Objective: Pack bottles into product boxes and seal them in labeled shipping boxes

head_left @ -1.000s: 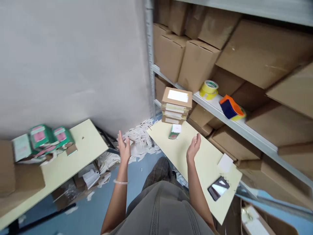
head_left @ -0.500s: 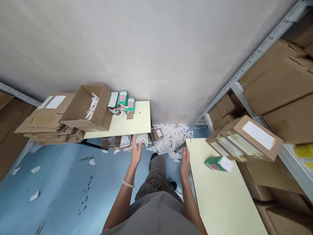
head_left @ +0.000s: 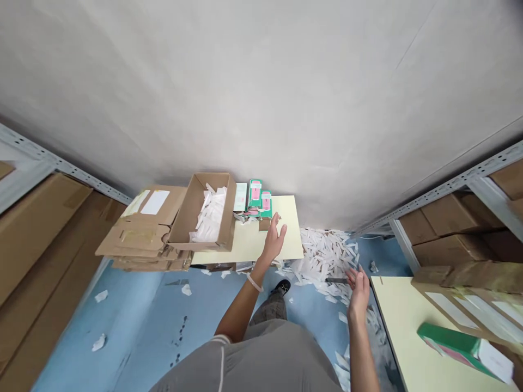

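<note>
My left hand (head_left: 274,239) is held out over the front of the left pale-yellow table (head_left: 287,209), fingers apart and nothing in it. Just beyond it stand green-and-pink boxes (head_left: 266,204) with a small brown cardboard piece (head_left: 264,224) in front. To their left sits an open cardboard box (head_left: 226,218) with white paper strips (head_left: 210,215) inside. My right hand (head_left: 358,291) hangs empty with fingers loosely spread, near the corner of the right table (head_left: 402,305). On that table a green box (head_left: 453,343) with a white end lies on its side.
Flattened cartons (head_left: 143,234) are stacked at the left table's end. A heap of white paper scraps (head_left: 327,256) covers the blue floor (head_left: 151,321) between the tables. Shelves with cardboard boxes (head_left: 449,215) line both sides. Taped cartons (head_left: 469,299) stand on the right table.
My view has swung toward the left table, which now lies more central. My left hand has risen over its edge, and my right hand has come away from the right table's edge.
</note>
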Demonstrator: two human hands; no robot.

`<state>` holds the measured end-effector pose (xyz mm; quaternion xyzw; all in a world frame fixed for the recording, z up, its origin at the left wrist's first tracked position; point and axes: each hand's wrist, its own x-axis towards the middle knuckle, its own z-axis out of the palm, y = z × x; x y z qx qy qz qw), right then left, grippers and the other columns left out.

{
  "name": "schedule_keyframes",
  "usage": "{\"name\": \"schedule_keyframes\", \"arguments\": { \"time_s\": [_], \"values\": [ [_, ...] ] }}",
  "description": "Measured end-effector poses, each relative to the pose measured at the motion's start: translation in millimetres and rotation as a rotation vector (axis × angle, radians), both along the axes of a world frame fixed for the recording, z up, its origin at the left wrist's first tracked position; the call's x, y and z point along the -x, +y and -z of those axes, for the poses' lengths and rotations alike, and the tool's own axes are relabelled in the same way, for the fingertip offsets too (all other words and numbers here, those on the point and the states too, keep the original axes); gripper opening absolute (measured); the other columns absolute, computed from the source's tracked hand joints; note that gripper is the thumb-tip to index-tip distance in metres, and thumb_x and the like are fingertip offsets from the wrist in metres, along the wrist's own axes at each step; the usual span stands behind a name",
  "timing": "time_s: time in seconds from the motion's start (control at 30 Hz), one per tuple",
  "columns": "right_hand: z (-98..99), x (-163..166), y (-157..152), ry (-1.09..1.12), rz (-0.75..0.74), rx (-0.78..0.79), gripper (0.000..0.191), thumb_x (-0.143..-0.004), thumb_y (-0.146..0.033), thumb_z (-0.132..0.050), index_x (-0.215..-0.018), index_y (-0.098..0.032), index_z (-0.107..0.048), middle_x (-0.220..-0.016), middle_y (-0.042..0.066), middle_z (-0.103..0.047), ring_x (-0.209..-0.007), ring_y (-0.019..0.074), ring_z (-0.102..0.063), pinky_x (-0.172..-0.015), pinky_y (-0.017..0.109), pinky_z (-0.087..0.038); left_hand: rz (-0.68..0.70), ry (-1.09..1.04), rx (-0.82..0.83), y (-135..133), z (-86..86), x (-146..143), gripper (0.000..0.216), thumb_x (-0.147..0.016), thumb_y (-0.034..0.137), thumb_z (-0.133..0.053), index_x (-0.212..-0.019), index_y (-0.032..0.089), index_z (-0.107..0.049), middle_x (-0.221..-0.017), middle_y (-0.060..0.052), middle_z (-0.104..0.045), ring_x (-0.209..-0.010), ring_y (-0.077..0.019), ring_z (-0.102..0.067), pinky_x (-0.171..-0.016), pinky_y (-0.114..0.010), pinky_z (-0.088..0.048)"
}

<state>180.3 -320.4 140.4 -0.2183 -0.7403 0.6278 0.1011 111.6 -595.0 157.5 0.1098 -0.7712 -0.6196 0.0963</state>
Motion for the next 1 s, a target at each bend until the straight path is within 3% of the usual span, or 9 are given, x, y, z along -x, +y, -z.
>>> {"name": "schedule_keyframes", "arguments": {
  "time_s": [0.1, 0.17, 0.3, 0.43, 0.5, 0.6, 0.77, 0.87, 1.0],
  "values": [
    [-3.4, -6, -52, -0.002, 0.025, 0.098, 0.07, -0.086, -0.065, -0.049, -0.139, -0.019, -0.046, -0.125, 0.013, -0.062, -0.105, 0.025, -0.065, -0.093, 0.042, -0.047, 0.071, 0.043, -0.027, -38, -9.5, -7, 0.055, -0.098, 0.043, -0.044, -0.148, 0.027, -0.028, -0.147, -0.014, -0.044, -0.125, -0.0216, -0.054, -0.107, -0.042, -0.04],
    [-1.1, -19, -89, -0.043, -0.026, 0.166, 0.077, -0.08, -0.068, -0.054, -0.138, -0.018, -0.046, -0.124, 0.015, -0.063, -0.103, 0.0258, -0.066, -0.092, 0.041, -0.047, 0.068, 0.054, -0.016, -60, -9.4, -24, 0.055, -0.097, 0.043, -0.044, -0.147, 0.027, -0.029, -0.145, -0.014, -0.046, -0.121, -0.0217, -0.057, -0.105, -0.043, -0.041],
    [11.4, -63, -154, -0.123, -0.175, 0.198, 0.073, -0.079, -0.068, -0.056, -0.133, -0.019, -0.051, -0.121, 0.015, -0.065, -0.099, 0.0253, -0.067, -0.089, 0.04, -0.048, -0.024, 0.055, -0.016, -98, 7.8, -82, 0.049, -0.098, 0.042, -0.043, -0.143, 0.027, -0.035, -0.14, -0.012, -0.051, -0.11, -0.0197, -0.061, -0.101, -0.04, -0.044],
    [29.5, -114, -196, -0.124, -0.167, 0.211, 0.071, -0.08, -0.068, -0.054, -0.131, -0.018, -0.052, -0.118, 0.014, -0.066, -0.097, 0.0246, -0.068, -0.087, 0.039, -0.05, -0.036, 0.019, 0.008, -137, 28.5, -147, 0.044, -0.097, 0.039, -0.044, -0.138, 0.025, -0.04, -0.135, -0.011, -0.056, -0.105, -0.0189, -0.063, -0.096, -0.038, -0.046],
    [38.4, -140, -212, -0.134, -0.116, 0.231, 0.071, -0.08, -0.068, -0.053, -0.13, -0.017, -0.053, -0.117, 0.014, -0.067, -0.097, 0.0251, -0.068, -0.086, 0.039, -0.051, -0.001, 0.006, 0.05, -162, 29.7, -174, 0.041, -0.097, 0.038, -0.046, -0.135, 0.025, -0.044, -0.133, -0.01, -0.057, -0.104, -0.0185, -0.063, -0.096, -0.038, -0.046],
    [47.6, -177, -239, -0.172, -0.054, 0.244, 0.072, -0.079, -0.068, -0.053, -0.128, -0.016, -0.054, -0.114, 0.015, -0.068, -0.096, 0.0263, -0.069, -0.082, 0.039, -0.052, 0.008, 0.023, 0.109, -205, 17.2, -200, 0.039, -0.097, 0.036, -0.045, -0.133, 0.025, -0.047, -0.132, -0.009, -0.058, -0.106, -0.0184, -0.062, -0.099, -0.036, -0.045],
    [38.1, -217, -298, -0.206, -0.15, 0.201, 0.07, -0.081, -0.068, -0.05, -0.127, -0.016, -0.055, -0.113, 0.016, -0.069, -0.095, 0.027, -0.069, -0.079, 0.038, -0.053, -0.246, 0.075, 0.176, -288, -1.9, -218, 0.037, -0.097, 0.036, -0.042, -0.131, 0.022, -0.047, -0.132, -0.012, -0.056, -0.112, -0.0192, -0.06, -0.101, -0.035, -0.044],
    [20.2, -221, -340, -0.192, -0.265, 0.161, 0.067, -0.084, -0.067, -0.049, -0.129, -0.017, -0.054, -0.119, 0.016, -0.066, -0.099, 0.026, -0.068, -0.083, 0.038, -0.051, -0.445, 0.021, 0.186, -345, 5.9, -225, 0.038, -0.095, 0.032, -0.043, -0.13, 0.018, -0.046, -0.132, -0.016, -0.054, -0.12, -0.0222, -0.055, -0.104, -0.038, -0.043],
    [2.1, -210, -402, -0.144, -0.416, 0.114, 0.063, -0.086, -0.063, -0.05, -0.132, -0.019, -0.052, -0.123, 0.014, -0.064, -0.105, 0.0253, -0.065, -0.09, 0.04, -0.048, -0.588, -0.085, 0.231, -427, 24.9, -236, 0.042, -0.091, 0.029, -0.047, -0.131, 0.016, -0.043, -0.138, -0.019, -0.048, -0.133, -0.0275, -0.045, -0.111, -0.045, -0.035]
  ]
}}
